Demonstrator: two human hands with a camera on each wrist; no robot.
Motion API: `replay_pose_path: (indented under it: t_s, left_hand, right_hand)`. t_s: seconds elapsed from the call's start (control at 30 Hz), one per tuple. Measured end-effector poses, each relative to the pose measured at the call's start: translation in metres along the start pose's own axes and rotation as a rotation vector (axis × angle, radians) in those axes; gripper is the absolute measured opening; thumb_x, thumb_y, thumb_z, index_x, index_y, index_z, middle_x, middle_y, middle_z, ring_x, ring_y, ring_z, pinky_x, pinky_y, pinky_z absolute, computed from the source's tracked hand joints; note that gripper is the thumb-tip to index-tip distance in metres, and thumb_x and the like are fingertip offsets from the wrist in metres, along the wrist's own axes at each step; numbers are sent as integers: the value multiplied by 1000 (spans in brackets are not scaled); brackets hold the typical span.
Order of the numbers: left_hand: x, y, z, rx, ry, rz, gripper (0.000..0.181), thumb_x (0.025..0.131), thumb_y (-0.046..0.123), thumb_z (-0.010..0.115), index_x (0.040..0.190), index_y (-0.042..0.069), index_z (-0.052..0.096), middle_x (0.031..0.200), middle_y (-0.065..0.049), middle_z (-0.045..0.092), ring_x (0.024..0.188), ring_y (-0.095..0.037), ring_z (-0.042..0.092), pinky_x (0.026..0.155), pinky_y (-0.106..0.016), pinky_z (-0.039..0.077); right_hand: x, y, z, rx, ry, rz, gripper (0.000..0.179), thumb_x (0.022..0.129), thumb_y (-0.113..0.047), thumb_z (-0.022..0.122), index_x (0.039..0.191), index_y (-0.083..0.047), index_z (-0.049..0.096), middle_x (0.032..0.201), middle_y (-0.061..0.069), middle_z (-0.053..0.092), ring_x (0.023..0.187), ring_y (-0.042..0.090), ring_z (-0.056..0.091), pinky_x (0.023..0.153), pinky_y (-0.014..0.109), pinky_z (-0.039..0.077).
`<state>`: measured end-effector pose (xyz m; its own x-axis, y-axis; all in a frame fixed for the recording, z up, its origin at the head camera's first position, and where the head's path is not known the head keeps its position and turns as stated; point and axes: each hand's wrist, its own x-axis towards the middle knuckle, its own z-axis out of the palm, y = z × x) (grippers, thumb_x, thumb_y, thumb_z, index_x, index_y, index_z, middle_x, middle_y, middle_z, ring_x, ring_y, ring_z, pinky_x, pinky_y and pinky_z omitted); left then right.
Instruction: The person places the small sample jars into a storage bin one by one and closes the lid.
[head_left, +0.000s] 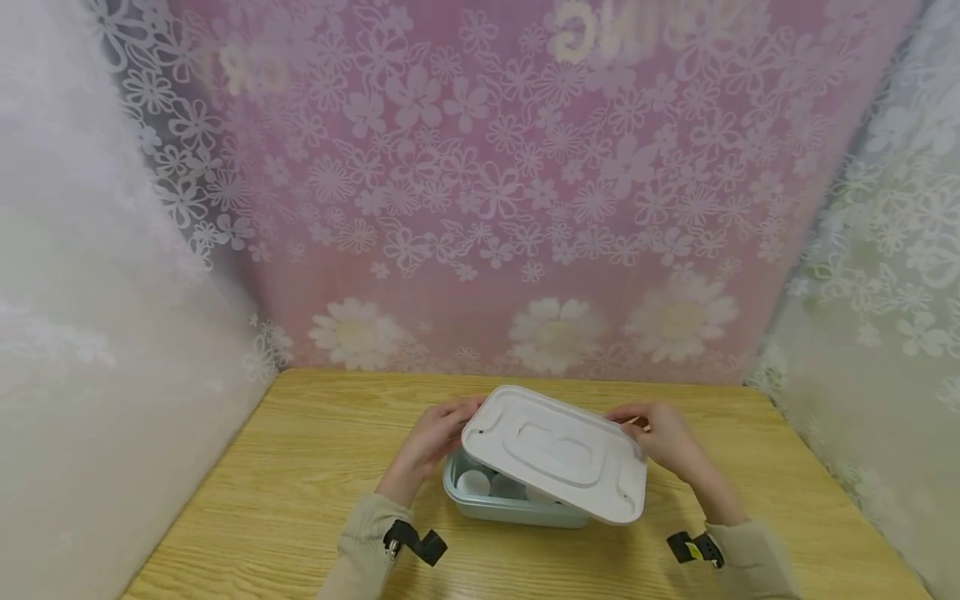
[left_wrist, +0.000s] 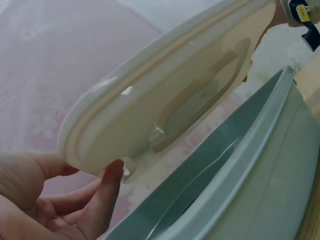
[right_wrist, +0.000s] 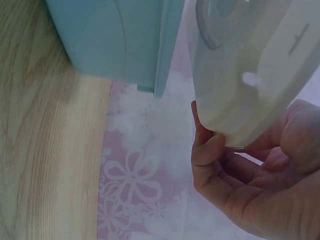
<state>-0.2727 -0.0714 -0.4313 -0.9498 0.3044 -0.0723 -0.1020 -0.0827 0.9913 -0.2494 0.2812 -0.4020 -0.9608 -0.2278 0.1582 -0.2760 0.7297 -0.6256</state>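
Observation:
A white plastic lid (head_left: 555,450) is held tilted above a pale blue-green box (head_left: 517,512), covering much of its opening. My left hand (head_left: 437,435) pinches the lid's left end; the left wrist view shows its fingers (left_wrist: 111,192) on both sides of the rim. At the other end my right hand (head_left: 667,437) grips a corner, with curled fingers (right_wrist: 210,150) under the edge in the right wrist view. Round whitish items (head_left: 473,483) lie inside the box at its uncovered left part. The lid hides the rest of the contents.
The box stands on a wood-grain table (head_left: 300,483). Behind the table rises a pink flower-patterned backdrop (head_left: 480,250), with pale hangings on the left (head_left: 112,333) and right (head_left: 885,333). Both wrists wear dark straps (head_left: 401,537).

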Motion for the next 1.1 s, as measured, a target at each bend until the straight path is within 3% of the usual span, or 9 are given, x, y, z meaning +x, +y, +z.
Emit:
replay_pose_path:
  t_s: [0.2,0.43,0.6,0.73,0.87,0.97,1.1]
  left_hand:
    - [-3,-3,-7,51,14,3,45,102,24,62,140,-2,59,138,-18,61,103,-13,68,81,-23,58]
    - [-3,-3,-12,45,29,17,43,102,20,62,138,-4,60,136,-19,63,108,-16,68,87,-26,59]
    - [-3,-2,-15,15,50,24,43,102,18,63,138,-6,59,138,-21,60,107,-16,68,85,-23,58]
    - [-3,1,-20,-22,98,32,42,101,16,63,137,-6,59,136,-20,61,102,-15,69,81,-20,58]
    - [-3,3,-25,-73,175,48,41,101,13,62,136,-7,59,122,-15,68,93,-12,69,76,-17,57]
    - [-4,5,-28,-118,227,71,40,101,11,62,135,-10,59,114,-9,70,88,-9,69,74,-16,57]
    - [-5,7,-29,-149,248,90,40,102,9,60,136,-11,57,110,-7,69,86,-7,68,73,-15,57]
  right_hand:
    - [0,-7,6,18,13,-29,23,97,2,62,113,-4,77,112,19,72,86,23,66,59,26,52]
    - [2,-8,11,33,34,-24,24,98,0,62,116,-5,76,113,19,73,85,23,66,58,25,50]
    - [2,-6,13,78,65,-2,23,102,-11,62,120,-7,75,113,16,72,88,23,66,65,30,52]
    - [3,-1,11,226,62,25,35,105,-23,58,133,-3,66,121,19,69,93,21,68,75,32,57]
    - [3,5,8,441,1,40,50,108,-27,53,144,7,50,126,24,64,90,17,69,82,32,61]
    - [3,10,7,578,-58,54,54,109,-27,49,146,12,43,120,16,65,89,16,70,83,31,62]
    - [1,13,7,719,-141,76,57,110,-27,47,148,15,38,113,4,65,92,16,71,85,29,61]
